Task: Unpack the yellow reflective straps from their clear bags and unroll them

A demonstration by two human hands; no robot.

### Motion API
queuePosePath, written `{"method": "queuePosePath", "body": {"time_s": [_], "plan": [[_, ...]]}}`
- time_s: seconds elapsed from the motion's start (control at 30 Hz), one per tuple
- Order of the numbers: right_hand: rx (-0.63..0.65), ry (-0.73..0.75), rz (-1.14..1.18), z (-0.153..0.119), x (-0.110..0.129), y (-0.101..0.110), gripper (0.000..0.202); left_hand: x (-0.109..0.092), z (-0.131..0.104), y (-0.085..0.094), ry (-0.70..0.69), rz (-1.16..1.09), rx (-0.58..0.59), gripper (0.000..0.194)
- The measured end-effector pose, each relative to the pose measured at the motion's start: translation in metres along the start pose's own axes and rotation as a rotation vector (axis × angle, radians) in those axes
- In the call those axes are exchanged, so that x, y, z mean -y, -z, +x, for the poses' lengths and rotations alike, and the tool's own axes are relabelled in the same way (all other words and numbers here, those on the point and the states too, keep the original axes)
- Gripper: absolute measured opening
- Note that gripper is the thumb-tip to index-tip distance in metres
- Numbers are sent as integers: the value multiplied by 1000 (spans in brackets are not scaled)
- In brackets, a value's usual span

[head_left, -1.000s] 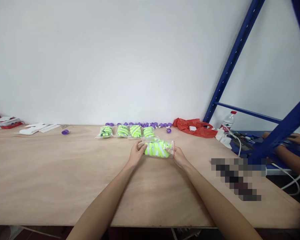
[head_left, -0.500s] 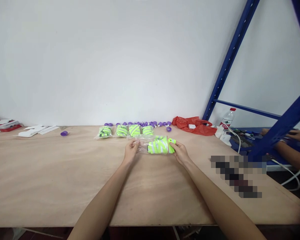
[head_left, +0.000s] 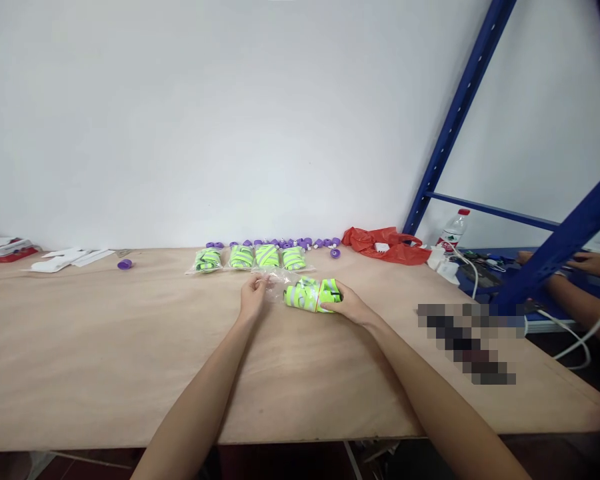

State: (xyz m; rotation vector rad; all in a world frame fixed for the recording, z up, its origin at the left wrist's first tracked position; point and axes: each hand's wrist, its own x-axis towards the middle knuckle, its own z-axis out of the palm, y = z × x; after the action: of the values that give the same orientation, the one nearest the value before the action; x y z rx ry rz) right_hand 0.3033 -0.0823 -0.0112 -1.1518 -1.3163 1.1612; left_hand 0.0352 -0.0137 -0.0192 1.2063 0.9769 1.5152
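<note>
A rolled neon-yellow reflective strap (head_left: 304, 295) with silver stripes lies partly inside a clear plastic bag (head_left: 276, 281). My left hand (head_left: 253, 295) pinches the closed left end of the bag. At the other end, my right hand (head_left: 349, 303) is wrapped round the part of the strap that sticks out past the bag's red-edged mouth. Just behind stand several similar bagged straps in a row, among them one bagged strap (head_left: 293, 258) nearest the held one.
Several purple rolls (head_left: 290, 244) line the wall, and one purple roll (head_left: 125, 265) lies at the left. A red plastic bag (head_left: 387, 245), a bottle (head_left: 453, 230) and a blue rack (head_left: 460, 120) are on the right. Another person's hand (head_left: 593, 265) is beyond the rack.
My right hand has gone from pinching the strap's end to gripping round it. The strap and bag now tilt slightly, right end lower. The view has shifted a little.
</note>
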Motion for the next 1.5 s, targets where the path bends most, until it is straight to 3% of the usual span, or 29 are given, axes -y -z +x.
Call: {"method": "queuePosePath", "body": {"time_s": [0.27, 0.37, 0.47, 0.57, 0.77, 0.87, 0.93, 1.03, 1.23, 1.37, 1.5], "plan": [[-115, -40, 88, 5, -8, 30, 34, -1, 13, 21, 27, -84, -271, 34], [-43, -67, 100, -1, -1, 29, 34, -2, 15, 25, 49, -147, -353, 32], [54, -76, 69, -6, 4, 18, 34, -5, 15, 25, 76, -204, -360, 32], [38, -19, 25, -4, 2, 8, 33, -7, 12, 20, 108, -238, -301, 34], [-170, 115, 6, 2, -1, 9, 42, -12, -12, -7, 154, -205, -51, 43], [-160, 130, 55, -1, 5, 6, 51, -14, -25, -22, 132, -173, 64, 48], [-126, 99, 118, -2, 7, 2, 56, -15, -31, -27, 117, -148, 127, 51], [-156, 23, 191, 1, 4, 4, 38, -13, -33, -29, 128, -112, 199, 54], [-461, -50, 296, 11, -9, 37, 17, -4, -34, -27, 192, -76, 341, 58], [-550, -190, 311, 10, -12, 55, 11, 3, -36, -29, 195, -29, 405, 56], [-570, -300, 289, 18, -17, 58, 25, 7, -37, -30, 157, 28, 443, 56]]}}
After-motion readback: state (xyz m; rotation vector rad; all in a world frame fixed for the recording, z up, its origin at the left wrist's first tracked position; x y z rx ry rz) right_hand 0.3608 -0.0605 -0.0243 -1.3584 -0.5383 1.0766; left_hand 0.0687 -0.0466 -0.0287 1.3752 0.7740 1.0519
